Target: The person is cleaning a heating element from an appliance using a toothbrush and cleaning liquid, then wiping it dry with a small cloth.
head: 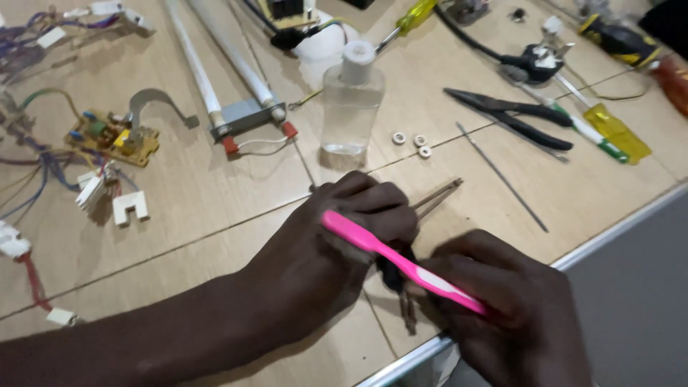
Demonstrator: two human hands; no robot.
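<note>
At the near edge of the wooden workbench (215, 193), my right hand (516, 308) closed around the handle of a pink toothbrush (401, 264), which ran slantwise from that grip up across the back of my left hand (344, 236). My left hand was curled shut on a small dark part, mostly hidden beneath the brush, with a pair of metal tweezers (437, 197) poking out past its fingers toward the upper right. Just beyond my left hand stood a clear plastic bottle (351, 100) with a white cap, three small white washers (412, 141) beside it. Black-handled pliers (516, 118) and a yellow-handled screwdriver (609, 129) lay well apart to the right, a thin metal rod (502, 175) between them and my hands. To the left sat two fluorescent tubes (215, 64) and a small circuit board (111, 136).
</note>
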